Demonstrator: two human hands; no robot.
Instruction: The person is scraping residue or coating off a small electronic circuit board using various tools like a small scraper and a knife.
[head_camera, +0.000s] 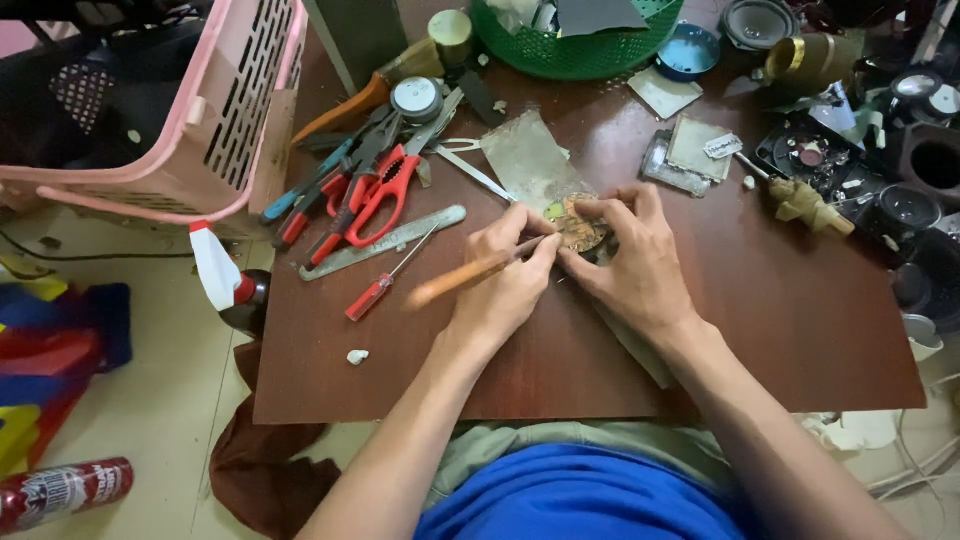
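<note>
While the left hand keeps a closed grip on a slim tool with an orange-brown wooden handle, its tip meets a small round greenish-brown disc lying on the dark brown wooden surface. The right hand pinches that disc at its edge, fingers curled around it, over a grey worn sheet. Red-handled scissors, a red-handled screwdriver and a metal ruler lie just left.

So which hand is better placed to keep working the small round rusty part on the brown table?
Probably the left hand: it grips the wooden-handled tool, tip at the small round rusty part. The right hand pins that part down.
</note>
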